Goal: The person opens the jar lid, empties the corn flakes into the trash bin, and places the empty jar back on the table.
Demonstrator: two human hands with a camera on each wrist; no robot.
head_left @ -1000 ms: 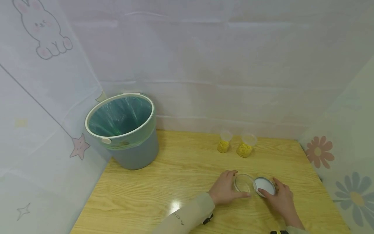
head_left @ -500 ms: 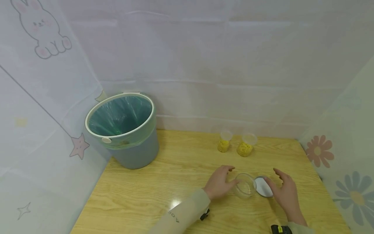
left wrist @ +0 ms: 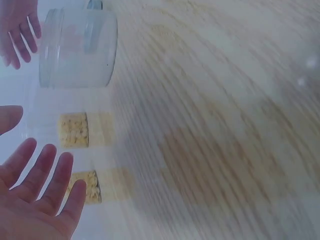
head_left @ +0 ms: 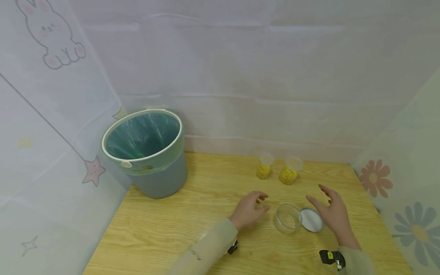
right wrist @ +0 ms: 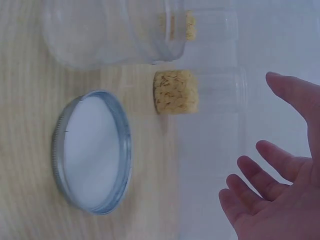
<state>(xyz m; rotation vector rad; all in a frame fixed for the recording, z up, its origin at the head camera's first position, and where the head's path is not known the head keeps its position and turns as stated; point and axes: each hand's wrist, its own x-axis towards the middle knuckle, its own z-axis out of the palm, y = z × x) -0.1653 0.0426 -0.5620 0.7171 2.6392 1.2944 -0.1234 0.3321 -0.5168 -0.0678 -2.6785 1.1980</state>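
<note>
A clear, empty jar (head_left: pixel 286 220) stands upright without a lid on the wooden table. Touching or close at its right lies a metal screw lid (head_left: pixel 312 220), white inside face up, its ridged rim plain in the right wrist view (right wrist: pixel 92 152). To the jar's left my left hand (head_left: pixel 248 211) hovers with relaxed fingers, holding nothing. Over the far right side of the lid, my right hand (head_left: pixel 332 212) is raised, thumb and fingers spread apart. Farther back are two clear cups, a smaller one (head_left: pixel 264 166) and a wider one (head_left: pixel 290 170), each part filled with yellow bits.
A blue-grey bin (head_left: pixel 156 179) with a green liner and a white rim stands at the table's back left. Pale printed sheets (head_left: pixel 220 76) enclose the table (head_left: pixel 206 191) behind and at both sides.
Both hands have let go: the left has drawn back leftward from the jar, and the right has lifted off the lid. Jar and lid stay put.
</note>
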